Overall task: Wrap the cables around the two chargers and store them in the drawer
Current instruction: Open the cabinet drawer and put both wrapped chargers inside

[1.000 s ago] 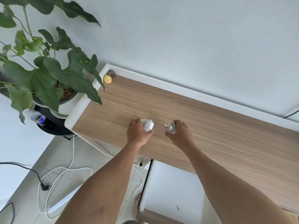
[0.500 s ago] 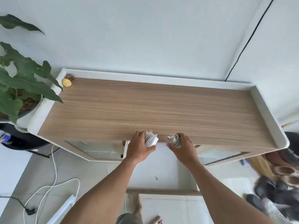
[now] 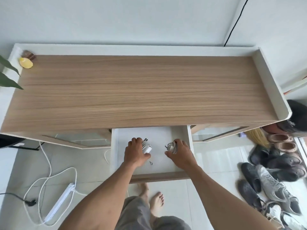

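Observation:
The white drawer [image 3: 189,138] is pulled out below the wooden desk top [image 3: 142,90]. Inside it, my left hand [image 3: 135,152] grips a white charger [image 3: 147,146] with its cable wound round it. My right hand [image 3: 181,154] grips the second charger [image 3: 172,146], wrapped in a grey-white cable. Both hands are low over the drawer's white floor, about a hand's width apart. I cannot tell whether the chargers touch the floor of the drawer.
A tiny metal hook [image 3: 150,163] lies on the drawer floor between my hands. A yellow object [image 3: 26,63] sits at the desk's back left corner. A white power strip [image 3: 58,203] with cords lies on the floor at left; several shoes [image 3: 272,180] lie at right.
Both hands carried the wrapped chargers off the desk top, past its front edge, and down into the open drawer. My view shifted right and down.

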Demonstrator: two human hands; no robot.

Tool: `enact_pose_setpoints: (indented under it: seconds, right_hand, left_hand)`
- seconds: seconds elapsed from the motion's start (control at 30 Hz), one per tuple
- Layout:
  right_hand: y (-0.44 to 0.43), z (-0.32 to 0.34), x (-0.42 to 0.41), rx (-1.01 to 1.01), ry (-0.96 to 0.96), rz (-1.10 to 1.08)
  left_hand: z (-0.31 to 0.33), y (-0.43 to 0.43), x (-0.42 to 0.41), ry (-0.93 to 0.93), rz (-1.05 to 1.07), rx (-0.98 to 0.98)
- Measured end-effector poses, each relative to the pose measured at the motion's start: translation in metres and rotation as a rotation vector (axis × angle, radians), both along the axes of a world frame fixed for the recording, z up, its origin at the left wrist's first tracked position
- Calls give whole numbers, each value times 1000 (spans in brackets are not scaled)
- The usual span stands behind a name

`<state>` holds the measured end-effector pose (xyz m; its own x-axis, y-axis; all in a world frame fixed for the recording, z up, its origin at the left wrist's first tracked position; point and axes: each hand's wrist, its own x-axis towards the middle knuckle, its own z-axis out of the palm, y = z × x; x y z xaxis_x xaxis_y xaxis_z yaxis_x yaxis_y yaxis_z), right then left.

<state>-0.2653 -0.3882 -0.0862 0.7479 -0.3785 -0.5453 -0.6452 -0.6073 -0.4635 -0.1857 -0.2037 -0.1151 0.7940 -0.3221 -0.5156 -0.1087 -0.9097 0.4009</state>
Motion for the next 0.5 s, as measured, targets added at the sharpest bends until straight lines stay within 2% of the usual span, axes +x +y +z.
enact_pose_setpoints:
  seconds: [0.17, 0.27, 0.5]
  right_hand:
    - [7, -42, 27, -7, 101, 36]
    - [11, -64, 34, -20, 145, 54]
    - [25, -92, 42, -102, -33, 127]
  left_hand:
    - [-37, 7, 20, -47, -7, 87]
    - [-57, 14, 22, -103, -41, 74]
    - [-74, 16, 21, -205, -47, -2]
